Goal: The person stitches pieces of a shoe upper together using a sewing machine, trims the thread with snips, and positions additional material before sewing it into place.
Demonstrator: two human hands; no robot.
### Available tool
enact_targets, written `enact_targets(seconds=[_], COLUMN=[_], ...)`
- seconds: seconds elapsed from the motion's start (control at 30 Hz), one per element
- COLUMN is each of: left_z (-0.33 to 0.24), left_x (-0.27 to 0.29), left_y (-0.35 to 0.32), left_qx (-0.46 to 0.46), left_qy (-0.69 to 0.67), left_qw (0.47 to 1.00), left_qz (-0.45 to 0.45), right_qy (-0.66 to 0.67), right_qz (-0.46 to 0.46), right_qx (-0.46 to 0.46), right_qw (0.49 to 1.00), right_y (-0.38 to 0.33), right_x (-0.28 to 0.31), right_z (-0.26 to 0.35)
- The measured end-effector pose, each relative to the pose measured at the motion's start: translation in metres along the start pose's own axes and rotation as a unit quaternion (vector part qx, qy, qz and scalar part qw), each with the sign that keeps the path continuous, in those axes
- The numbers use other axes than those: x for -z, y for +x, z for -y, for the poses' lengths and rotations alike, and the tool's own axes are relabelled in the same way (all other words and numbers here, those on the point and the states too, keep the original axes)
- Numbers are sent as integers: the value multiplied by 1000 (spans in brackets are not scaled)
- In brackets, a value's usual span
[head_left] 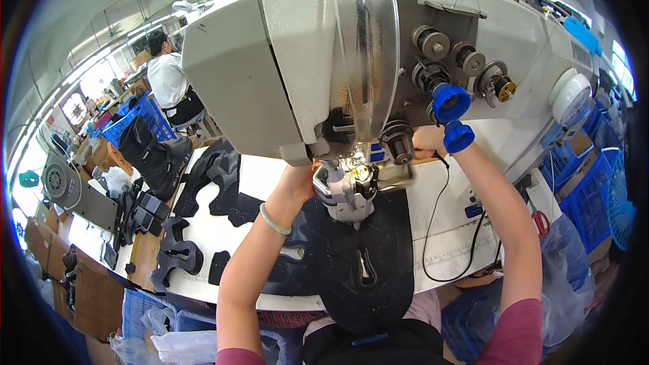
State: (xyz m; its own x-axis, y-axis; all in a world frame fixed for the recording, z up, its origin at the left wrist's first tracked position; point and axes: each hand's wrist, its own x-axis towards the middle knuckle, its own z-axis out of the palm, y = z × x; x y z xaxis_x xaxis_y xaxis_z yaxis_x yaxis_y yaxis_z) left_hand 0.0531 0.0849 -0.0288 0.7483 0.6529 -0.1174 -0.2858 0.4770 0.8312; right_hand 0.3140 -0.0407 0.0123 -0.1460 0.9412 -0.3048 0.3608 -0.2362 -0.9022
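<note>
A large sewing machine [297, 61] fills the upper middle, its needle head [348, 192] lit by a small lamp. Under the needle lies a black shaped panel [368, 250] with a slit in it, like part of a boot upper, its near end hanging over the table edge toward my lap. My left hand [297, 181], with a pale bangle at the wrist, is at the left side of the needle head; the machine hides its fingers. Beyond the needle, on the right, my right hand [429, 140] is partly covered by machine parts, and what its fingers do is hidden.
More black cut panels [213, 176] lie on the white table [433, 230] at the left. A black boot [155, 159] stands behind them. Red-handled scissors [541, 220] and a black cable [439, 277] are on the right. A person [169, 81] sits further back, near blue crates [145, 122].
</note>
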Motion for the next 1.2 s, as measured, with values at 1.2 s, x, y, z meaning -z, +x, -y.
enact_targets(seconds=[1.2], left_z=[20], left_x=[31], left_y=[26], left_qx=[-68], left_qy=[-117], left_qw=[989], left_qz=[62], right_qy=[-410], right_qz=[-673], right_qx=[198], right_qw=[583], right_y=[-274], right_x=[37], right_z=[128])
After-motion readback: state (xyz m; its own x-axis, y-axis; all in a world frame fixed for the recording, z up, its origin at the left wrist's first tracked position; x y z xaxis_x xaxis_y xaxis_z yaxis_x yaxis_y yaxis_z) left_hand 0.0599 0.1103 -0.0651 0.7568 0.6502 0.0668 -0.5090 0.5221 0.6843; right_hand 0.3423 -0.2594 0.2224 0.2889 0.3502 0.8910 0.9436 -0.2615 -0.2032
